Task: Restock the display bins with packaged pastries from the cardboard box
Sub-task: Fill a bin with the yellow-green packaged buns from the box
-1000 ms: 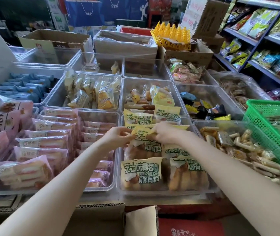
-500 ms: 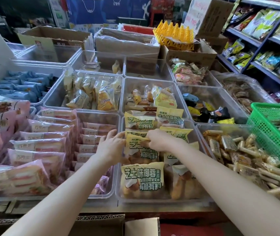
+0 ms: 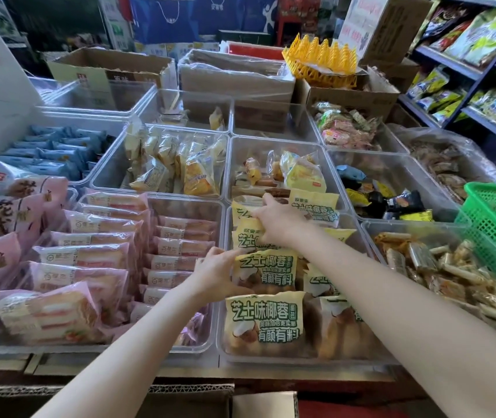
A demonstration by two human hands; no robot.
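Both hands, left [image 3: 215, 271] and right [image 3: 277, 220], grip yellow pastry packs [image 3: 263, 268].

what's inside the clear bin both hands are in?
Clear bin: overlapping yellow-green bread packs in rows; left hand and right hand each grip one. Bin floor is covered.

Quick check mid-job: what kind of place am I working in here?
Most likely a small grocery or snack shop: clear plastic display bins full of wrapped pastries, dark metal wall shelves stocked with snack bags, and a green plastic shopping basket.
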